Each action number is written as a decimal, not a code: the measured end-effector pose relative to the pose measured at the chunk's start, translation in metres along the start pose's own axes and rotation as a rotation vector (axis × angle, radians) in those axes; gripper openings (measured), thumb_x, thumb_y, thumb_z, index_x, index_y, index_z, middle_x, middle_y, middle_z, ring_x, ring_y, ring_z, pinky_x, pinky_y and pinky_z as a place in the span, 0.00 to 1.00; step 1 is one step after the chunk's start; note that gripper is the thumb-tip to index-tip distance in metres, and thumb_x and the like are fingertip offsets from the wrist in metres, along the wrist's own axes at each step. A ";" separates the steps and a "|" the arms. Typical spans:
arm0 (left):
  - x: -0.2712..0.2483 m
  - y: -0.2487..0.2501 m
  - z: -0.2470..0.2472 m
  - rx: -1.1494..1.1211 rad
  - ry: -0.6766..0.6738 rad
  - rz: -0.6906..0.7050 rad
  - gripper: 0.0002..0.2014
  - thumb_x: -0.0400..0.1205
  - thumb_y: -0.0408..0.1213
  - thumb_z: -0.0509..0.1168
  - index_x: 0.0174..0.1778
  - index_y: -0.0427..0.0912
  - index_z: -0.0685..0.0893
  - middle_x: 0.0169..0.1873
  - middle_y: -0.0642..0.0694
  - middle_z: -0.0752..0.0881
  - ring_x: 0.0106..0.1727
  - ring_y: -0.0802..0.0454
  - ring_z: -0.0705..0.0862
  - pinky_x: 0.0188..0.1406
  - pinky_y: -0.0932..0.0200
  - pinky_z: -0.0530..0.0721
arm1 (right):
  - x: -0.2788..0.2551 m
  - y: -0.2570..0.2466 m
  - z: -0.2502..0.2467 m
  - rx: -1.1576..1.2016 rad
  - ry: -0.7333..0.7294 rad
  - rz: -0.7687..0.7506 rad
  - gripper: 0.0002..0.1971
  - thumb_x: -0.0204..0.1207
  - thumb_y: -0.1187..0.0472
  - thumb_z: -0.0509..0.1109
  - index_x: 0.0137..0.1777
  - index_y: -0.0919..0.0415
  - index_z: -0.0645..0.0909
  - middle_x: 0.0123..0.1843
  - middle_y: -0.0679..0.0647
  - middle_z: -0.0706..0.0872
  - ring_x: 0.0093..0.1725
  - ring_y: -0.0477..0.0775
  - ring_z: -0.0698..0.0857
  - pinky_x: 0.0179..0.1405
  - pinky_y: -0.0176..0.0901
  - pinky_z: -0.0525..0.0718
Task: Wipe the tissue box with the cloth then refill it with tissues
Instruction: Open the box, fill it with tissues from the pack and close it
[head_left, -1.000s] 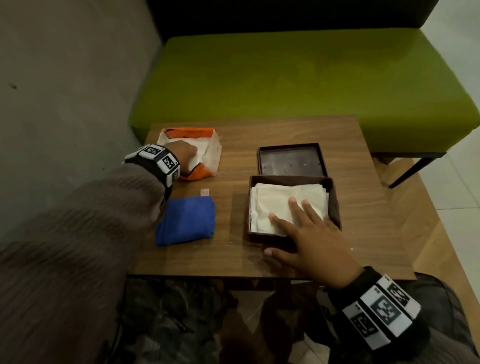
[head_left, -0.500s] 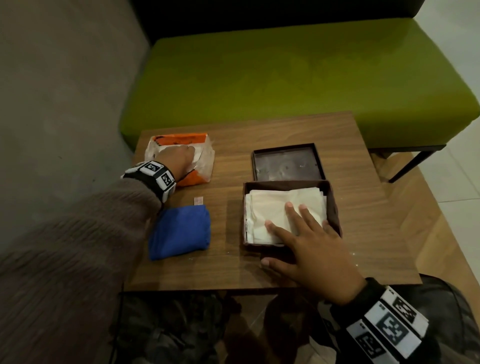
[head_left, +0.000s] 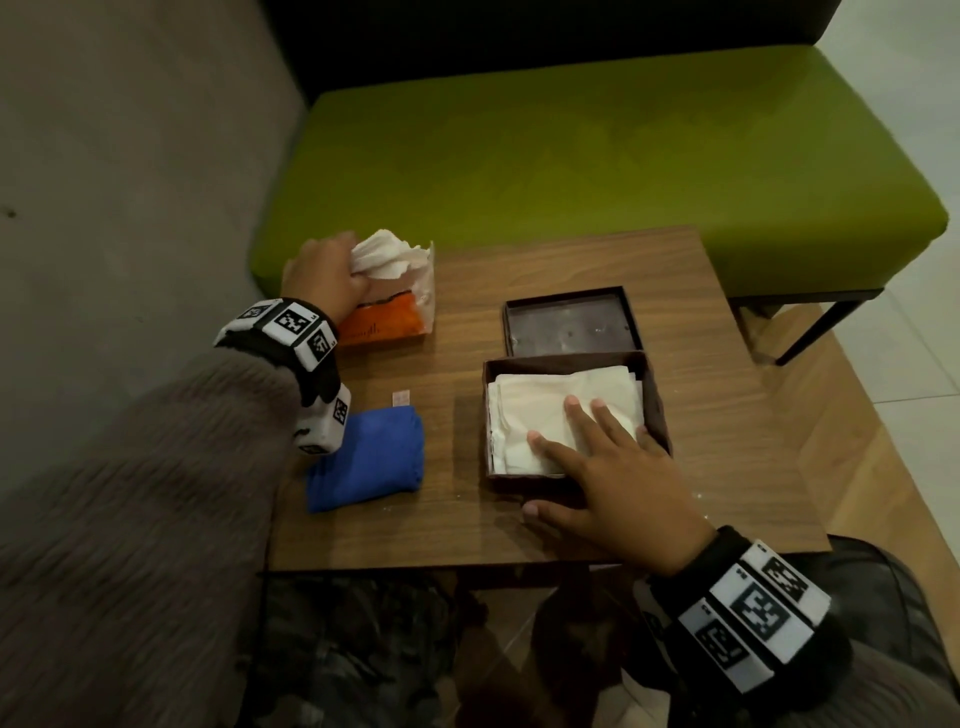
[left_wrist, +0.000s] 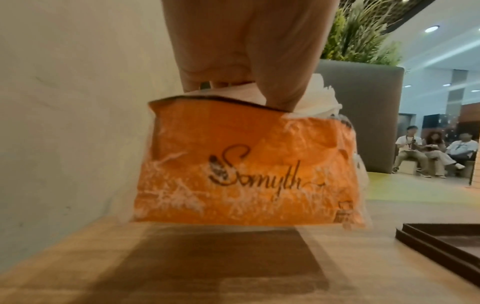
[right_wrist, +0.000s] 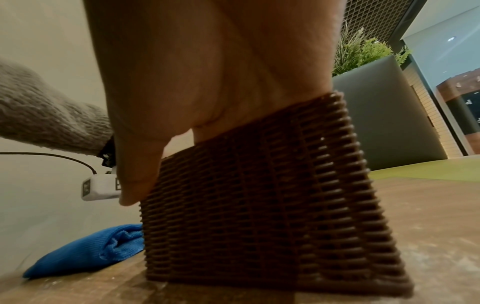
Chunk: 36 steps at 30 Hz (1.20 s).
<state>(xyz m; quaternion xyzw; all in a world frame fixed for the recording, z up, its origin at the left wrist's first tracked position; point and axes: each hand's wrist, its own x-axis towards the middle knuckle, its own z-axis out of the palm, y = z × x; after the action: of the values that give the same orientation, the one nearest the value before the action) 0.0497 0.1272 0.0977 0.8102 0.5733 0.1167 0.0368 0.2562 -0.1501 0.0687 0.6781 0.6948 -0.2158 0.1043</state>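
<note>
The brown woven tissue box stands open on the table with a stack of white tissues inside. My right hand lies flat on that stack, fingers straight, thumb outside the front wall. At the back left my left hand pinches a bunch of white tissues pulled up from the orange tissue pack. The pack is lifted off the table with them. The folded blue cloth lies at the front left, untouched.
The box's dark lid lies upside down behind the box. A small paper scrap sits near the cloth. The wooden table is small, with a grey wall on its left and a green bench behind.
My left hand has risen from the pack's opening, drawing a bunch of tissues up and lifting the pack. My right hand has stayed flat on the tissues in the box.
</note>
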 end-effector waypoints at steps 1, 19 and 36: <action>-0.001 0.000 -0.002 -0.041 0.016 -0.004 0.06 0.75 0.32 0.65 0.46 0.34 0.78 0.44 0.29 0.83 0.48 0.31 0.81 0.40 0.45 0.74 | 0.000 0.000 0.000 0.001 0.003 0.000 0.53 0.53 0.23 0.27 0.84 0.35 0.46 0.89 0.55 0.40 0.87 0.60 0.41 0.81 0.65 0.56; -0.024 -0.006 -0.043 -0.630 0.271 -0.403 0.20 0.75 0.37 0.65 0.62 0.34 0.81 0.55 0.37 0.85 0.57 0.40 0.84 0.53 0.51 0.82 | -0.003 0.001 -0.003 0.018 -0.006 0.016 0.39 0.76 0.26 0.53 0.85 0.36 0.47 0.88 0.55 0.39 0.87 0.60 0.40 0.82 0.66 0.52; -0.220 0.112 -0.045 -1.897 -0.493 -0.531 0.21 0.79 0.34 0.50 0.37 0.45 0.90 0.42 0.45 0.90 0.48 0.45 0.86 0.46 0.50 0.82 | -0.052 -0.032 -0.035 1.843 -0.004 -0.045 0.29 0.73 0.36 0.68 0.68 0.52 0.80 0.66 0.58 0.87 0.66 0.57 0.86 0.70 0.59 0.80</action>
<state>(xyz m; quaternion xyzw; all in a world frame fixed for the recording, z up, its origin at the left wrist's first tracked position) 0.0733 -0.1210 0.1306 0.2946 0.3820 0.3413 0.8067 0.2324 -0.1808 0.1278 0.4790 0.2612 -0.6870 -0.4800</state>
